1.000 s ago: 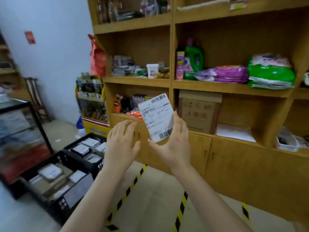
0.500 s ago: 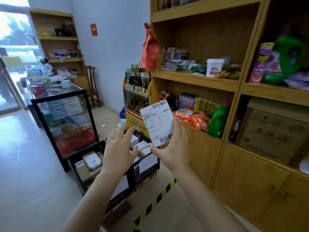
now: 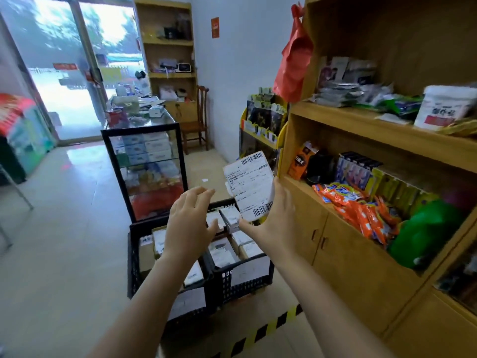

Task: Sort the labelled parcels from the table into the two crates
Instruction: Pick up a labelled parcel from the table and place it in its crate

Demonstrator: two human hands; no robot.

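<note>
Head cam, what I see:

- Right hand [image 3: 277, 223] grips the flat white parcel with the barcoded shipping label [image 3: 251, 186]: thumb under its bottom edge, fingers up behind its right edge. The label faces me and the parcel tilts slightly to the left.
- Left hand [image 3: 189, 223] holds nothing. Its fingers are spread and loosely bent, just left of the parcel and not touching it.
- The parcel is in the air, above the far end of the right black plastic mesh crate [image 3: 229, 285].
- Left black plastic mesh crate [image 3: 133, 257] sits touching the right one, side by side on the tiled floor. Both hold small labelled boxes [image 3: 222, 250]. Each has a white sheet on its front wall; I can't read the text.
- Black-framed glass display case [image 3: 144, 171] stands just behind the crates.
- Tall wooden shelving unit [image 3: 361, 254] stocked with packets is to the right of the crates.
- Yellow-and-black striped floor tape [image 3: 268, 326] runs in front of the crates, near me.
</note>
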